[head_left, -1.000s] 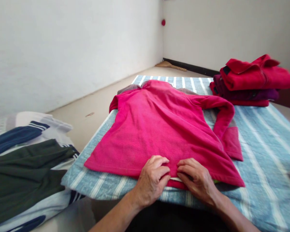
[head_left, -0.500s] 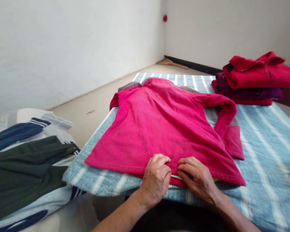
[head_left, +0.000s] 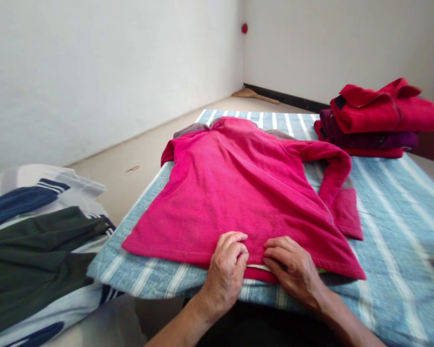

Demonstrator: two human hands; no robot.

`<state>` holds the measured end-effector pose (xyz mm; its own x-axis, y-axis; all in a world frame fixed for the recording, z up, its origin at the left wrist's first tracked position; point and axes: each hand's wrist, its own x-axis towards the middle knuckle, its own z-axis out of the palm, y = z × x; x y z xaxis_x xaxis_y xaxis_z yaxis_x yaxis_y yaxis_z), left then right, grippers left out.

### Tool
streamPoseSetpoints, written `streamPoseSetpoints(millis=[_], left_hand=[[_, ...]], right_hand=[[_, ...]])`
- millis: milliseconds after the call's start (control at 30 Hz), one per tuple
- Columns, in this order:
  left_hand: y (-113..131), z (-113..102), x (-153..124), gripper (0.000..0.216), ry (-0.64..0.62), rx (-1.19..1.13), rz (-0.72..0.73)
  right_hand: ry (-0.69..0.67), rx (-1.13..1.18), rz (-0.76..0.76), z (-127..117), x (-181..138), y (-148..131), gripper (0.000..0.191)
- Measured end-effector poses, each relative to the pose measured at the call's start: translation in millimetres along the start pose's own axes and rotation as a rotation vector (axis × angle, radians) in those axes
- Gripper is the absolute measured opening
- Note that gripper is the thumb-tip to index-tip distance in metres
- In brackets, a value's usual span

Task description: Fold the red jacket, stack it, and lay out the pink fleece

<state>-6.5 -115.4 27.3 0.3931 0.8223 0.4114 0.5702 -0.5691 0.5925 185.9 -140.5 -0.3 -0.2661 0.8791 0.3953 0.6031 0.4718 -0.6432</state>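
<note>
A bright pink fleece jacket [head_left: 217, 193] lies spread with its hem toward me on a blue-and-white striped cloth [head_left: 386, 212]. Its right-hand sleeve bends down beside the body; most of the left-hand one is hidden. My left hand [head_left: 227, 267] is closed with its fingers curled at the middle of the hem. Close by on the right, my right hand [head_left: 292, 265] pinches the same hem. Between them a narrow white strip and a fold of the lower pink layer show. A little grey cloth peeks out at the jacket's top edge.
Folded red and purple garments [head_left: 376, 120] are stacked at the back right. On the left, lower down, lies a pile of dark green, navy and white clothes [head_left: 36, 250]. White walls meet behind, and a straw-coloured broom [head_left: 256, 95] rests on the floor in the corner.
My hands have moved slightly apart, the left one shifting a little left along the hem. More of the white strip shows between them. The view has shifted slightly.
</note>
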Motion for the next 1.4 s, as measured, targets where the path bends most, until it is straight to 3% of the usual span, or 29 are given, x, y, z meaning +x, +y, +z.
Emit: streamPoseSetpoints(millis=[467, 700, 867, 1200, 1400], left_hand=[[2, 7, -3, 0.021, -0.111, 0.167, 0.082], [6, 15, -9, 0.029, -0.177, 0.383, 0.153], [8, 19, -12, 0.032, -0.145, 0.428, 0.146], [5, 1, -8, 0.018, -0.038, 0.211, 0.082], [7, -19, -10, 0.019, -0.054, 0.198, 0.065]], right_hand=[[0.0, 0.005, 0.001, -1, 1, -3, 0.015], [-0.002, 0.002, -0.001, 0, 1, -1, 0.015], [-0.007, 0.001, 0.008, 1, -1, 0, 0.013], [-0.019, -0.002, 0.004, 0, 0, -1, 0.013], [-0.014, 0.014, 0.003, 1, -1, 0, 0.012]])
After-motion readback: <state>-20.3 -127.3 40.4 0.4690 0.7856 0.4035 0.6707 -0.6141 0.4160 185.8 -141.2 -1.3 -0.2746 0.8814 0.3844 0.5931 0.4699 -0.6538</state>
